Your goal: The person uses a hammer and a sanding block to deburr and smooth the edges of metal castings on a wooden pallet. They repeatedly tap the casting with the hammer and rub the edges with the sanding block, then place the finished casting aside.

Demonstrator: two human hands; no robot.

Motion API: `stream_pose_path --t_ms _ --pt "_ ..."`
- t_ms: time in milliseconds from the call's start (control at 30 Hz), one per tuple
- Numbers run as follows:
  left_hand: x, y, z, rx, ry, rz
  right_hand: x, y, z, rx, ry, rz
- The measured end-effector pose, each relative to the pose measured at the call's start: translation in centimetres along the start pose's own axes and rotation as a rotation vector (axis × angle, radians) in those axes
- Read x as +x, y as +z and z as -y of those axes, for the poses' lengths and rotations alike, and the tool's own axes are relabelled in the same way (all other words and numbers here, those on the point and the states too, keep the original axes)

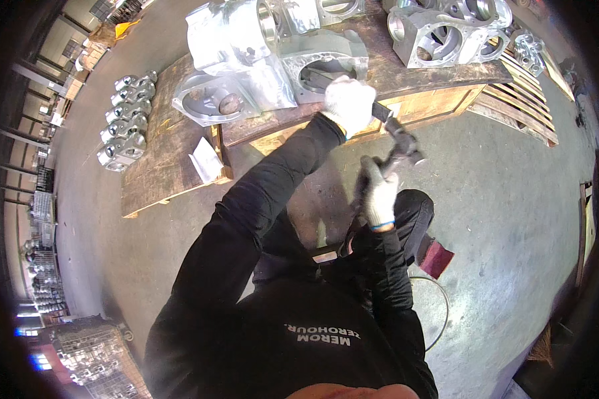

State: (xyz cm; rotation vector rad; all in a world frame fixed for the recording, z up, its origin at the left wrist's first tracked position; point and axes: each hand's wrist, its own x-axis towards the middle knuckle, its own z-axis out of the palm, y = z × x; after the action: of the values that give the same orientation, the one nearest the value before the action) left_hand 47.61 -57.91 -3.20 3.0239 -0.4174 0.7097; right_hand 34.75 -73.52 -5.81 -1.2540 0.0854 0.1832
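Note:
A dark hand-held power tool (402, 144) is held between my two white-gloved hands, slightly blurred. My left hand (349, 105) is closed round its far, black end, close to the front of a silver cast metal housing (326, 53). Nearer to me, my right hand (380, 194) wraps the tool's body, which partly hides behind the fingers. Large round openings show in the housing. Beside it, to the left, lies another silver casting (216, 100) with a wide bore. Whether the tool touches any casting I cannot tell.
The castings rest on a worn wooden platform (170, 143), with more castings (449, 33) at right. Several smaller metal parts (125, 123) line its left side. A white paper (206, 161) lies nearby. Slatted pallet (516, 106), dark red pad (436, 259) and thin hose (447, 309) are to the right.

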Motion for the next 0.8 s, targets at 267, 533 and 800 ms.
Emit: stream_pose_path --t_ms 267,533,800 --pt "-0.7 0.3 0.8 -0.027 0.047 -0.063 -0.7 -2.0 0.3 0.804 -0.501 -0.032" --pt "-0.2 0.7 1.2 0.017 0.087 -0.057 0.2 -2.6 -1.6 0.017 -0.269 -0.084" --pt "0.0 0.5 1.5 -0.004 0.041 -0.024 1.0 -1.6 -2.0 0.369 -0.352 -0.013"
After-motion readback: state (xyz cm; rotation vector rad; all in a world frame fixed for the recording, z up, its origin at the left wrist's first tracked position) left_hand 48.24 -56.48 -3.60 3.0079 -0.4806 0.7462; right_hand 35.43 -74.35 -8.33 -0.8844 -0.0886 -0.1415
